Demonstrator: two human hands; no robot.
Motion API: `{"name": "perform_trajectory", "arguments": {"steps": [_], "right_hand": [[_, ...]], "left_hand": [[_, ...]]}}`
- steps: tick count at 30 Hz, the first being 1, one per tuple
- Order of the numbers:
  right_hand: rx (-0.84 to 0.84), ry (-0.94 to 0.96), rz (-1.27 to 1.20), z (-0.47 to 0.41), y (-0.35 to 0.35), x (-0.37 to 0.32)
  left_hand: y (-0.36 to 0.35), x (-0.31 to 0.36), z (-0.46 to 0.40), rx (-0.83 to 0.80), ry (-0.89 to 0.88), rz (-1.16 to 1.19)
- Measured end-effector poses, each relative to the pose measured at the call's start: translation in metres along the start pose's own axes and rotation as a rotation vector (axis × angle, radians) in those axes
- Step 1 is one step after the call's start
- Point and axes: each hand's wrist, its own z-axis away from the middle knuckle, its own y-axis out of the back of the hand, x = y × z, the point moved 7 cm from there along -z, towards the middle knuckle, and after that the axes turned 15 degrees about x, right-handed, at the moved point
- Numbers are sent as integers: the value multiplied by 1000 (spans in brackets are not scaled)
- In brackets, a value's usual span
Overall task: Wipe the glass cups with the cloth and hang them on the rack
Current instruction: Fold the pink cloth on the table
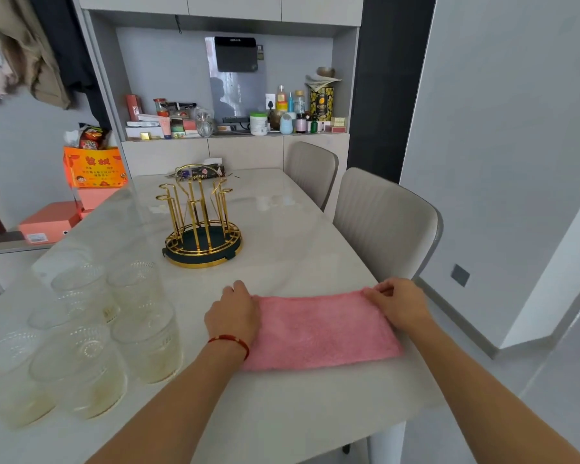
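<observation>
A pink cloth point(318, 329) lies flat on the white marble table point(298, 239) near its right edge. My left hand point(233, 313) holds the cloth's far left corner with curled fingers. My right hand point(399, 304) pinches the far right corner. Several clear glass cups point(141, 316) stand upside down in a group at the left front. The gold cup rack point(200, 226) with a dark round base stands further back, with nothing hanging on its hooks.
Two grey chairs point(382, 222) stand along the table's right side. A dark box point(200, 171) lies behind the rack. Orange and pink boxes point(92, 169) sit off the far left corner. A cluttered shelf point(235, 122) fills the back wall.
</observation>
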Motion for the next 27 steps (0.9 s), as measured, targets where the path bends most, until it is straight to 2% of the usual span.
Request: {"name": "perform_trajectory", "arguments": {"steps": [1, 3, 4, 6, 8, 12, 17, 20, 23, 27], "right_hand": [[11, 1, 38, 4, 3, 0], [16, 26, 186, 15, 8, 2], [0, 29, 273, 23, 8, 4], [-36, -14, 423, 43, 6, 8], [-73, -65, 530, 58, 4, 4], [-124, -112, 493, 64, 0, -18], [-101, -121, 6, 57, 7, -47], [-144, -154, -289, 71, -1, -79], [-176, -11, -311, 94, -25, -121], [-295, 246, -174, 132, -64, -152]], "left_hand": [[8, 8, 3, 72, -63, -36], [20, 39, 23, 193, -330, -63], [21, 57, 38, 172, -478, -24], [4, 79, 68, -77, -625, 63], [-21, 79, 83, -326, -580, 43], [-23, 71, 84, -360, -559, 7], [-3, 36, 94, -270, -512, 26], [18, 13, 92, -168, -374, 295], [24, -4, 79, -72, -144, 589], [35, -18, 71, 23, 13, 706]]}}
